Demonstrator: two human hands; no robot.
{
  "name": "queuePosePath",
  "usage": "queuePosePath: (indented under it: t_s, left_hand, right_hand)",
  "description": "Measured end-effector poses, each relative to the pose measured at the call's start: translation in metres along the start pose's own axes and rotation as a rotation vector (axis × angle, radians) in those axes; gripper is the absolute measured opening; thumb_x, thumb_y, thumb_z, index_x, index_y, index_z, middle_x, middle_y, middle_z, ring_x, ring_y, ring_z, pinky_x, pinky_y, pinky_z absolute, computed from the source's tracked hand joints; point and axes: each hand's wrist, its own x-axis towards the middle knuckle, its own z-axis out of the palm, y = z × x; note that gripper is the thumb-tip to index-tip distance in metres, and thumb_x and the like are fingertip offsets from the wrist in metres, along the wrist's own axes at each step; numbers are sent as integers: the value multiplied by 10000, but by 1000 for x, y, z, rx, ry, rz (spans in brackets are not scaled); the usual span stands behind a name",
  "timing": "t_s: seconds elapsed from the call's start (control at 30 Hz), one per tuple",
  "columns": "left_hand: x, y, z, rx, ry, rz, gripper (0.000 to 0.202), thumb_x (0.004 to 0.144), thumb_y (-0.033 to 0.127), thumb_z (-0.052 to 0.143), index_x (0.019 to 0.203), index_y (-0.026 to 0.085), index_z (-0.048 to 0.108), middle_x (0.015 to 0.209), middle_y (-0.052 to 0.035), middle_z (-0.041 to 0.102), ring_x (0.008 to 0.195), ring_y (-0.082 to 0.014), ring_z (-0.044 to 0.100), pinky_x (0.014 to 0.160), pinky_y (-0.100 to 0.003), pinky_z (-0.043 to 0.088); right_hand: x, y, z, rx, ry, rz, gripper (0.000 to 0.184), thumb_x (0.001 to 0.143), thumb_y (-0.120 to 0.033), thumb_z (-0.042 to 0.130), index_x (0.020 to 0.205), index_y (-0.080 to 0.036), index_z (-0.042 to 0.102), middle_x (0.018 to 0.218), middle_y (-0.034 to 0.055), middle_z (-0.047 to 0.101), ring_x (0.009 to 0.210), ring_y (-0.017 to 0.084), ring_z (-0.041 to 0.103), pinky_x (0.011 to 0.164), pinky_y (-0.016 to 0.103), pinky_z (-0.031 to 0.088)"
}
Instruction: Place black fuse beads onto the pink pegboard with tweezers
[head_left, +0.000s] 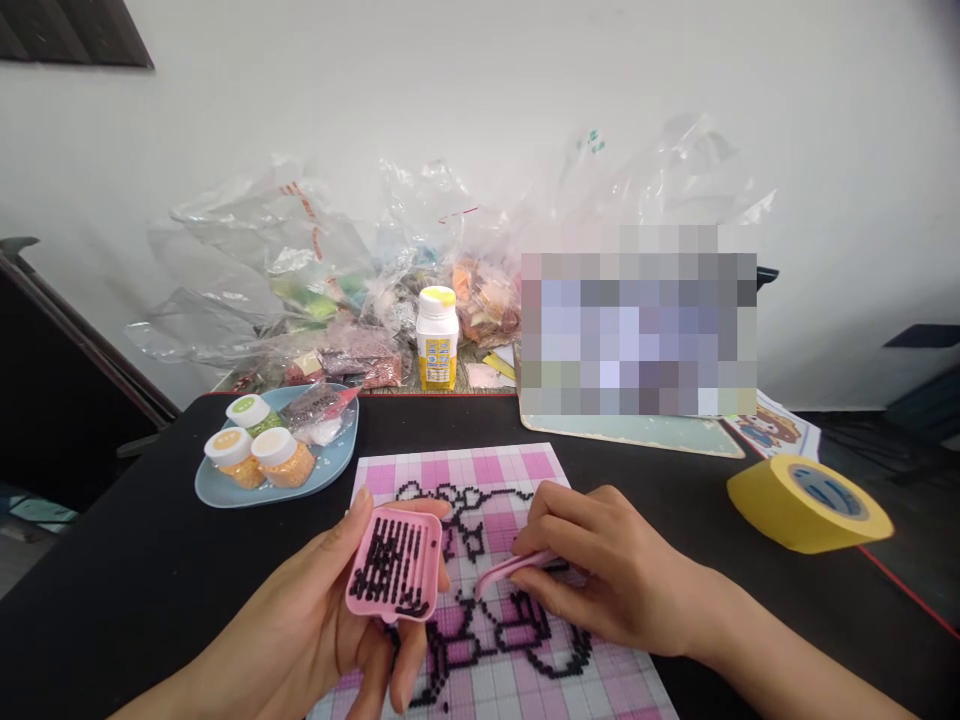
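In my left hand (330, 600) I hold a small pink ridged bead tray (439, 560), tilted toward me, with rows of black beads (386, 560) lying in its grooves. My right hand (600, 570) grips pink tweezers (510, 570), their tip low over the pegboard. Whether a bead sits in that tip is too small to tell. Beneath both hands lies the pink-and-white checked pegboard (517, 465), bearing outlines made of black beads (555, 665). My hands and the tray cover part of the pattern.
A blue plate (337, 465) at left carries several bead jars (281, 458) and a small bag. Behind stand a white-and-yellow bottle (437, 340) and plastic bags (322, 250). At right are a yellow tape roll (772, 500) and a pale board (637, 432) beneath a blurred area.
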Motion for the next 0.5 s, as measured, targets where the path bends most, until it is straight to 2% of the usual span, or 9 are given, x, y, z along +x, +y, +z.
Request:
queuePosePath:
  t_s: [0.23, 0.33, 0.5]
  left_hand:
    - [-1, 0, 3, 13, -14, 38, 544, 887, 656, 465, 787, 154, 649, 574, -90, 719, 309, -94, 585, 290, -114, 380]
    - [1, -1, 3, 12, -5, 62, 530, 887, 639, 489, 766, 148, 647, 552, -80, 713, 316, -95, 595, 296, -108, 398]
    - [2, -1, -3, 10, -53, 70, 540, 884, 651, 484, 836, 145, 668, 541, -75, 709, 305, -112, 595, 284, -127, 426]
  right_hand:
    - [1, -3, -1, 66, -14, -15, 228, 1002, -297, 475, 893, -164, 625, 738, 19, 596, 606, 106, 533, 486, 236, 314]
    - [1, -3, -1, 16, 15, -10, 228, 999, -289, 477, 879, -158, 620, 731, 20, 595, 607, 108, 541, 478, 242, 300]
    - [-2, 3, 0, -142, 102, -5, 235, 978, -322, 534, 825, -159, 606, 703, 10, 575, 569, 101, 504, 463, 241, 280]
